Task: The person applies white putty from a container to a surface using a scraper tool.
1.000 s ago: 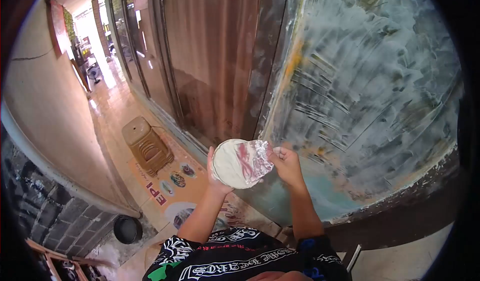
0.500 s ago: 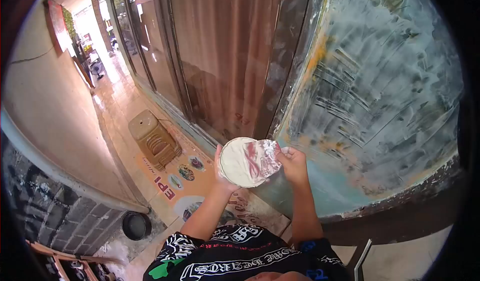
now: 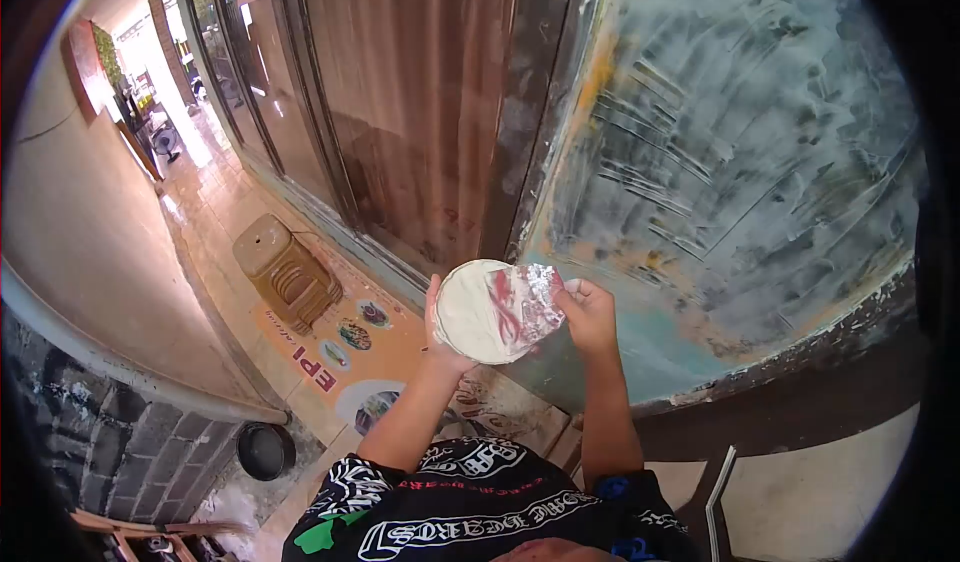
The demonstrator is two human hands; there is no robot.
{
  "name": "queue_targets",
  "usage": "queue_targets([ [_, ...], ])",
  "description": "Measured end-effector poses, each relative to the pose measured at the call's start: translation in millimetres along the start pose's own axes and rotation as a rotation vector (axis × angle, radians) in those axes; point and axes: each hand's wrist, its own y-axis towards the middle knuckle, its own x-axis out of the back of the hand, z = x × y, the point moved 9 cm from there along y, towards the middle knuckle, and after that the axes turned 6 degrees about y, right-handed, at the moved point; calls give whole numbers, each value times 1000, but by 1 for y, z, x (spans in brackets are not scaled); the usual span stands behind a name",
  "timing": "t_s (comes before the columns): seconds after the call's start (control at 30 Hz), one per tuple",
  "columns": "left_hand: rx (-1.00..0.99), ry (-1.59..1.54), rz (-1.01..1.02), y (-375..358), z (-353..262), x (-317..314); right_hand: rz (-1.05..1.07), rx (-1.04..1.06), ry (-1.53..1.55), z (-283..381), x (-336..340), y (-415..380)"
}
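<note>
Plain cream across the round, shallow tub (image 3: 484, 262) on the left hand (image 3: 440, 347); red-and-white smears over the thin, flat sheet (image 3: 524, 310) (silver-speckled too) at the right hand (image 3: 590, 319).

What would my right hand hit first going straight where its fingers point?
Beyond the smeared sheet it pinches, your right hand would probably meet the round container of pale paste; relative depth is unclear.

Single head-worn view | looks forward and steeply down | grip at close range, mid-frame | corridor farther off, upper left
</note>
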Motion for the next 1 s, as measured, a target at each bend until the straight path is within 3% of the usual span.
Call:
queue_targets([
  [0.13,-28,26,-120,6,20,15,-35,39,57,16,22,-7],
  [0.27,-2,-143,41,11,46,-8,-38,68,128,20,48,-9],
  [0.3,-5,-103,-88,13,52,-5,-55,56,77,28,49,-13],
  [0.4,-6,-46,-80,23,68,-1,-40,150,-66,46,60,-7],
  [0.43,15,-96,40,26,74,-8,-38,151,-69,60,57,-5],
  [0.5,13,-84,49,30,82,-5,-167,372,-561,124,50,-1],
  [0.57,12,-108,71,34,86,-4,-235,888,-1153,186,17,-9],
  [0.67,-8,-171,107,34,91,-5,-195,988,-1315,230,-4,9],
  [0.73,-19,-82,62,32,92,-5,-189,1205,-1525,249,-19,14],
  [0.87,-55,-87,31,28,87,-4,-281,1227,-1549,279,-17,18],
  [1.0,-119,-25,-45,28,81,21,-139,1234,-1463,245,-13,22],
])
